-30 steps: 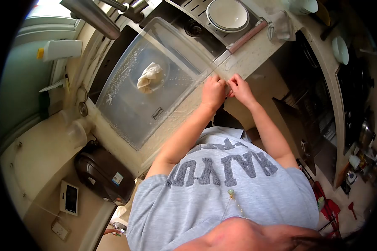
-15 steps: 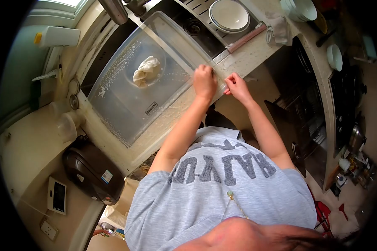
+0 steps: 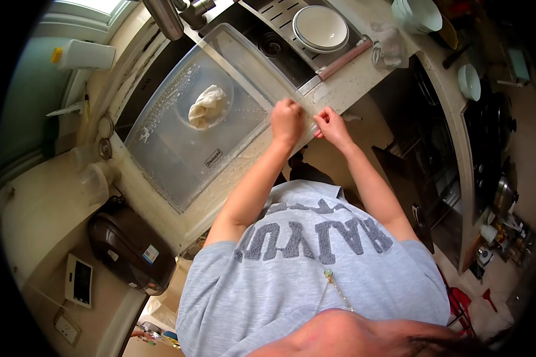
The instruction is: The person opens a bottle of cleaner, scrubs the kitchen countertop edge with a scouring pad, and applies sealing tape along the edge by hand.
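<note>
A large clear plastic lid (image 3: 178,157) lies across the sink and the counter edge, with water drops and suds along its far left side. On its middle rests a crumpled off-white cloth (image 3: 207,107), touched by neither hand. My left hand (image 3: 287,122) is closed like a fist over the lid's near right corner; whatever its fingers hold is hidden. Beside it, my right hand (image 3: 332,126) pinches the rim at that same corner. A small dark label sits near the lid's front edge.
White bowls (image 3: 320,28) stand on a slotted rack over the sink's right part, below the faucet (image 3: 164,18). A pink bar (image 3: 344,59) and a grey cloth (image 3: 389,46) lie to the right. A brown bin (image 3: 128,244) stands at left, a white bottle (image 3: 86,55) on the sill.
Both hands stay at the lid's corner, having shifted slightly left in view. The whole view has moved a little; the cloth stays on the lid.
</note>
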Demonstrator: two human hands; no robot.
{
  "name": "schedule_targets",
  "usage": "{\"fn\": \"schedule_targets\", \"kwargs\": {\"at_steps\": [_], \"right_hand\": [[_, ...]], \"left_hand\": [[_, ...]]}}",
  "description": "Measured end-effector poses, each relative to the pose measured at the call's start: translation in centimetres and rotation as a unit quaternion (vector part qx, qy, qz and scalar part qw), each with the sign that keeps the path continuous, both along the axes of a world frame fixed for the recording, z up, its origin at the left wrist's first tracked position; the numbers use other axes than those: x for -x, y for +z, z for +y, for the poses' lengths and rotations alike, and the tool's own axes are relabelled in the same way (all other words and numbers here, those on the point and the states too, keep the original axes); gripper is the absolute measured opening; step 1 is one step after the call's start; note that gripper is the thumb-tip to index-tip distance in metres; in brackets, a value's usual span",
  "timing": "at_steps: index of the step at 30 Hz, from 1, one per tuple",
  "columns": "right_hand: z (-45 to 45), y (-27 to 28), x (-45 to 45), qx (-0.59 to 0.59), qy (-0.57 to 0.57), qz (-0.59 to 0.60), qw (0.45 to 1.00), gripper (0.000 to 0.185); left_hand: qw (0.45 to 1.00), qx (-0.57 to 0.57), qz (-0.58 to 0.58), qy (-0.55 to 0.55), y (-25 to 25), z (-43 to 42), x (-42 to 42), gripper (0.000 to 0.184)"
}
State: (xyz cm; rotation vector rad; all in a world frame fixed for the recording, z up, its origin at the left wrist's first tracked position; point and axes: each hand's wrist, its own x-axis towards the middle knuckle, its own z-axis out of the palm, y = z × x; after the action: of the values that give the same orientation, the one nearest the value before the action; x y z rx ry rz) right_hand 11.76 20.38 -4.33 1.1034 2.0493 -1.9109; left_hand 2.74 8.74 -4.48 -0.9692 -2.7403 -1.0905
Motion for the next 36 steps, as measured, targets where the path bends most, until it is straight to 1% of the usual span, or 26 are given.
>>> {"fn": "schedule_targets", "kwargs": {"at_steps": [2, 3, 5, 6, 7, 9, 12, 14, 16, 17, 19, 21, 23, 25, 26, 27, 30, 31, 32, 33, 35, 36], "right_hand": [[0.3, -0.2, 0.2, -0.012, 0.005, 0.003, 1.000, 0.015], [0.3, -0.1, 0.5, -0.013, 0.008, 0.006, 1.000, 0.015], [0.2, 0.3, 0.2, -0.022, 0.007, 0.005, 1.000, 0.016], [0.4, 0.3, 0.1, -0.026, 0.004, 0.005, 1.000, 0.016], [0.1, 0.2, 0.2, -0.022, 0.003, 0.008, 1.000, 0.016], [0.1, 0.2, 0.1, -0.017, -0.001, 0.007, 1.000, 0.016], [0.0, 0.2, 0.1, -0.014, -0.003, 0.008, 1.000, 0.016], [0.1, 0.0, 0.0, -0.034, 0.008, 0.022, 0.999, 0.015], [0.1, -0.1, -0.1, -0.027, 0.007, 0.022, 0.999, 0.016], [0.2, -0.2, -0.1, -0.022, 0.005, 0.025, 0.999, 0.016], [0.1, 0.0, -0.1, -0.020, -0.002, 0.023, 1.000, 0.016], [0.0, 0.4, -0.1, -0.020, -0.007, 0.019, 1.000, 0.016], [-0.1, 0.6, 0.1, -0.024, -0.010, 0.014, 1.000, 0.017], [0.0, 0.3, 0.2, -0.036, -0.004, 0.016, 0.999, 0.017], [-0.2, 0.2, 0.1, -0.046, -0.002, 0.011, 0.999, 0.017], [-0.3, 0.1, 0.0, -0.045, -0.002, 0.010, 0.999, 0.017], [0.0, 0.3, 0.0, -0.065, 0.015, 0.015, 0.998, 0.016], [0.0, 0.7, 0.1, -0.055, 0.009, 0.008, 0.998, 0.016], [-0.1, 0.9, 0.2, -0.043, 0.002, 0.002, 0.999, 0.016], [-0.1, 0.8, 0.3, -0.044, 0.000, 0.003, 0.999, 0.016], [-0.2, 0.7, 0.2, -0.038, -0.005, 0.002, 0.999, 0.016], [0.0, 0.7, 0.2, -0.040, -0.006, 0.001, 0.999, 0.016]], "left_hand": [[0.989, 0.019, 0.005, -0.144, 0.6, -0.9, -1.3, 0.005], [0.990, 0.018, 0.008, -0.141, 0.8, -0.9, -0.8, 0.005], [0.961, 0.085, 0.078, -0.250, 1.2, -1.5, 0.5, 0.008], [0.952, 0.116, 0.138, -0.246, 1.2, -1.9, 1.2, 0.014], [0.952, 0.116, 0.138, -0.246, 1.2, -2.0, 1.0, 0.014], [0.924, 0.044, 0.142, -0.352, 1.0, -2.1, 0.3, 0.015], [0.926, 0.033, 0.132, -0.353, 0.1, -1.9, 0.9, 0.012], [0.925, 0.017, 0.126, -0.357, 0.7, -1.6, 1.8, 0.011], [0.905, 0.077, 0.150, -0.391, 1.4, -1.4, 2.8, 0.010], [0.905, 0.077, 0.151, -0.391, 1.0, -1.6, 3.2, 0.010], [0.947, 0.042, 0.157, -0.278, 0.0, -2.1, 4.1, 0.008], [0.987, 0.065, 0.105, -0.107, 1.6, -1.8, 5.9, 0.005], [0.985, 0.041, 0.113, -0.126, 1.1, -1.5, 5.3, 0.005], [0.982, 0.005, 0.085, -0.168, -1.2, -1.1, 2.7, 0.003], [0.968, -0.006, 0.072, -0.240, -0.2, -1.2, 1.6, 0.007], [0.961, -0.028, 0.075, -0.265, 0.9, -1.0, 0.5, 0.009], [0.956, -0.003, 0.081, -0.280, 0.5, -1.2, 2.2, 0.004], [0.974, 0.002, 0.062, -0.219, 0.7, -1.3, 2.5, 0.001], [0.986, 0.008, 0.045, -0.158, 0.9, -1.3, 2.7, 0.005], [0.986, 0.008, 0.046, -0.160, 0.6, -1.2, 2.2, 0.005], [0.999, 0.005, 0.030, -0.014, 0.2, -0.7, 0.4, 0.008], [1.000, 0.012, 0.017, -0.007, -0.1, -0.6, 0.3, 0.007]]}}
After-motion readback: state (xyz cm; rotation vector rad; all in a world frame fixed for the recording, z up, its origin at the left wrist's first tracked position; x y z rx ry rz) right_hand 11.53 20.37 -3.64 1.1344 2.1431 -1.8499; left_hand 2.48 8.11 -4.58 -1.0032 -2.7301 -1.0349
